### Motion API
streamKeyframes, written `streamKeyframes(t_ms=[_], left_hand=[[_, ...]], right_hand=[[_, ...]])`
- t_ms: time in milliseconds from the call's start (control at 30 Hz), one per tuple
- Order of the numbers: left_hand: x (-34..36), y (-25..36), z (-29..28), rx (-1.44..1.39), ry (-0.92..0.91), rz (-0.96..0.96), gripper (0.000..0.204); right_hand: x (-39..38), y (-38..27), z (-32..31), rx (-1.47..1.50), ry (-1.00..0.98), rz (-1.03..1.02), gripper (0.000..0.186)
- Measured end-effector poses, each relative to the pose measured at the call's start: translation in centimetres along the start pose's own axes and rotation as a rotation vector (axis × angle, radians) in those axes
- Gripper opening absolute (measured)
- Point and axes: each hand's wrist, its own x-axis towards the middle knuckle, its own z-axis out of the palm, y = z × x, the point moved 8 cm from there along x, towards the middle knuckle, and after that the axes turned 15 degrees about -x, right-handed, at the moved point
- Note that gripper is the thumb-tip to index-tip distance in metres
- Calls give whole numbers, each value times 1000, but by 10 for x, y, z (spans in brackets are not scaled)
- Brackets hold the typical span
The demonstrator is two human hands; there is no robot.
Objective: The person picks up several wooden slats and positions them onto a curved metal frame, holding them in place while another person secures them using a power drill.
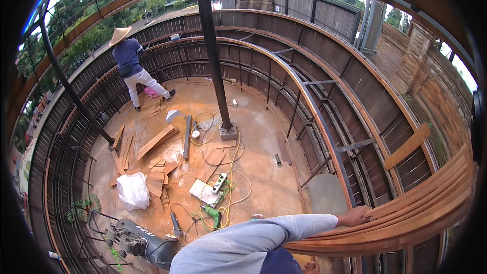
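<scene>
Under left hand [355, 216], seemingly curved wooden slats [416, 213].

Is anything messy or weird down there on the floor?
Yes. Wood offcuts lie scattered in a loose heap on the dusty floor, and a yellow cord snakes in tangled loops around a power strip and a green drill.

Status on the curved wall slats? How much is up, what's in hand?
Done: dark slats line the far curve. In hand: one hand rests on a bundle of bent light boards at the near rail. Left: bare steel frame on the right side; offcuts litter the floor.
</scene>
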Motion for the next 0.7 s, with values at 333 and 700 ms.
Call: streamKeyframes(t_ms=[333, 700], left_hand=[[27, -25, 74, 19, -389, -174, 74], [71, -86, 80, 93, -61, -189, 134]], right_hand=[[14, -33, 22, -131, -108, 65, 31], [57, -30, -41, -195, -188, -72, 33]])
